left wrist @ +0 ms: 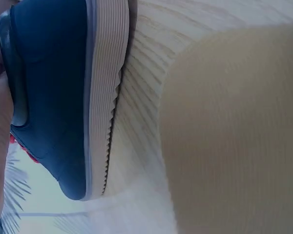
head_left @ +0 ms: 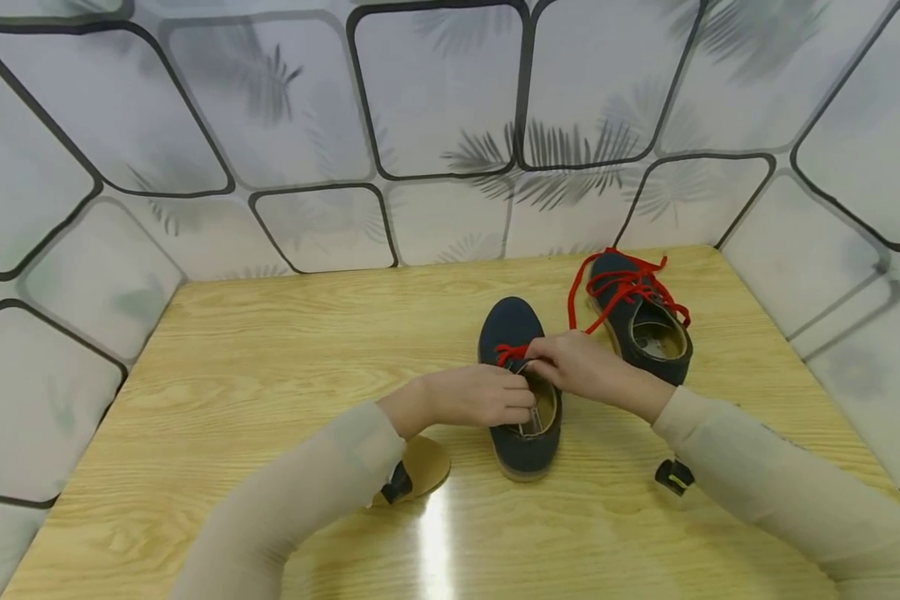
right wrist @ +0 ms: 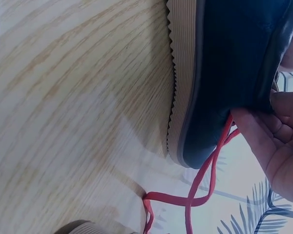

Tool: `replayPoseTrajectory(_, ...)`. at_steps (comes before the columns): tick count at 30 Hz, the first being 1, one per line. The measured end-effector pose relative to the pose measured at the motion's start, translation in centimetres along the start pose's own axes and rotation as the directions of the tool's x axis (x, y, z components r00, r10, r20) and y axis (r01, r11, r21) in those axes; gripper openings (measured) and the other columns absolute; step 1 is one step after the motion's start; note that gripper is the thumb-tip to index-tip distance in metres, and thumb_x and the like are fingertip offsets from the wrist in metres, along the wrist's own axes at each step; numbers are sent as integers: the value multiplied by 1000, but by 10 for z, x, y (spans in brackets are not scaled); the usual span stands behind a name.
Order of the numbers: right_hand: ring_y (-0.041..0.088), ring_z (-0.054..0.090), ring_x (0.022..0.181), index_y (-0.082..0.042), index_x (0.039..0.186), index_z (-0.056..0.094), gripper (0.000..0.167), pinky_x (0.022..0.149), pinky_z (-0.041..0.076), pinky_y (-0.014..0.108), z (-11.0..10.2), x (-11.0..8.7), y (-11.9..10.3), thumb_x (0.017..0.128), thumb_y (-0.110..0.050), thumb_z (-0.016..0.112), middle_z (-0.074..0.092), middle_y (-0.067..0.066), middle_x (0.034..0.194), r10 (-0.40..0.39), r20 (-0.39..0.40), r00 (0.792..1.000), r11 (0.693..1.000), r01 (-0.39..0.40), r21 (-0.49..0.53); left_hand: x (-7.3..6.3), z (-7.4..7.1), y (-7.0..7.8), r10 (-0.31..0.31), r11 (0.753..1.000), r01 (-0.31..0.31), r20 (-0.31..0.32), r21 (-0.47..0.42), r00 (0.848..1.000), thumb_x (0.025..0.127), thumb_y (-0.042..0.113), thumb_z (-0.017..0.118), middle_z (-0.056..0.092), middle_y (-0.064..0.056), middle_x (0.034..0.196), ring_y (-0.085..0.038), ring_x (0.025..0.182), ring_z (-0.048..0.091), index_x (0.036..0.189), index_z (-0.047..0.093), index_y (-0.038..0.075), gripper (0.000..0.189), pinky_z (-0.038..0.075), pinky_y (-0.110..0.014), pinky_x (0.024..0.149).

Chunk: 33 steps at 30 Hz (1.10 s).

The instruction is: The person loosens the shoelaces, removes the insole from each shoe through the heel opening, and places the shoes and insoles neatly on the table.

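A navy lace-up shoe (head_left: 512,321) with red laces stands on the table, toe pointing away. Over the left side of its opening is my left hand (head_left: 487,396), fingers curled and reaching inside, the fingertips hidden. My right hand (head_left: 577,362) pinches the shoe's upper by the lacing with thumb and fingers. In the right wrist view, these fingers (right wrist: 256,134) meet at the dark collar edge, with a red lace (right wrist: 200,195) trailing beside them. The left wrist view shows the shoe's ribbed pale sole (left wrist: 105,97) flat on the wood.
A second navy shoe (head_left: 606,265) with loose red laces stands at the back right of the wooden table (head_left: 285,358). Under my left wrist lies a flat tan piece (head_left: 429,467) with a rounded end. Patterned panels (head_left: 442,100) enclose the back and sides.
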State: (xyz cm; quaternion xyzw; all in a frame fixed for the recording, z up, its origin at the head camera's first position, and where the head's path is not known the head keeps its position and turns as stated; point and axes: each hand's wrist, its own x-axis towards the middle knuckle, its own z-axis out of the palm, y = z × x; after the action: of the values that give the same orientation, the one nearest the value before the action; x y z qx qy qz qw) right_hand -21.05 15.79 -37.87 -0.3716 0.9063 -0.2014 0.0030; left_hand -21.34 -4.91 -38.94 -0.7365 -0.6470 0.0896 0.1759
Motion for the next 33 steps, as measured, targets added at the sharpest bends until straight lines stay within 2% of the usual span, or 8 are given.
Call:
replayPoseTrajectory(2, 4, 48, 54, -9, 83, 65, 5, 49, 38, 20, 0, 1, 1, 88, -9, 64, 62, -1, 70, -6, -1, 1000, 1000, 6, -5, -2, 4, -2, -56, 993, 50, -57, -106, 997, 97, 8, 49, 61, 1, 111, -13, 105, 54, 109, 63, 11, 19, 44, -20, 93)
replayPoseTrajectory(5, 5, 50, 56, -8, 83, 65, 5, 51, 40, 20, 0, 2, 0, 89, -8, 63, 63, 0, 72, -9, -7, 1000, 1000, 9, -21, -2, 10, -6, -163, 952, 114, -156, -283, 974, 94, 5, 52, 61, 0, 107, -13, 103, 55, 104, 64, 9, 16, 42, -19, 95)
replayPoseTrajectory(10, 8, 55, 60, -8, 83, 65, 6, 54, 44, 21, 0, 5, -2, 89, -8, 63, 65, 2, 76, -13, -2, 1000, 999, 12, -45, -2, 14, -9, -259, 908, 144, -256, -393, 932, 93, -2, 53, 62, 0, 101, -11, 95, 56, 97, 63, 8, 14, 42, -15, 89)
replayPoseTrajectory(17, 8, 57, 61, -8, 86, 67, 5, 54, 45, 20, 3, 4, -3, 89, -8, 63, 67, 3, 78, -10, 3, 1000, 1000, 10, -18, -7, 5, -6, -249, 903, 92, -338, -420, 908, 92, -5, 53, 62, -4, 101, -13, 96, 56, 96, 61, 5, 14, 43, -17, 90)
replayPoseTrajectory(23, 2, 52, 58, -8, 85, 66, 5, 51, 42, 17, 8, -3, -6, 89, -8, 63, 65, -1, 75, -40, 34, 999, 999, 39, 26, -9, 2, 1, -168, 899, -37, -421, -436, 891, 91, -6, 54, 62, -7, 99, -16, 96, 57, 97, 62, 2, 13, 44, -18, 91)
replayPoseTrajectory(26, 1, 51, 58, -9, 85, 66, 5, 51, 41, 16, 9, -6, -9, 89, -7, 63, 64, -1, 74, -31, 42, 999, 999, 30, 21, -6, -1, 2, -149, 894, -51, -402, -446, 903, 92, -5, 52, 62, -6, 100, -15, 96, 56, 97, 63, 3, 14, 43, -17, 91)
replayPoseTrajectory(29, 2, 52, 59, -9, 84, 66, 6, 52, 42, 16, 9, -6, -10, 89, -7, 63, 65, -1, 74, -18, 30, 999, 1000, 18, 2, -2, -7, 2, -117, 897, -48, -343, -439, 932, 94, -3, 50, 61, -5, 103, -13, 99, 55, 98, 63, 4, 16, 42, -15, 92)
replayPoseTrajectory(33, 2, 50, 58, -10, 83, 66, 7, 52, 41, 17, 8, -5, -10, 90, -9, 62, 65, -2, 75, -14, 41, 999, 1000, 13, 20, 5, -24, 4, -20, 912, -85, -250, -401, 968, 95, 0, 49, 60, -2, 105, -12, 101, 53, 101, 63, 6, 17, 42, -12, 89)
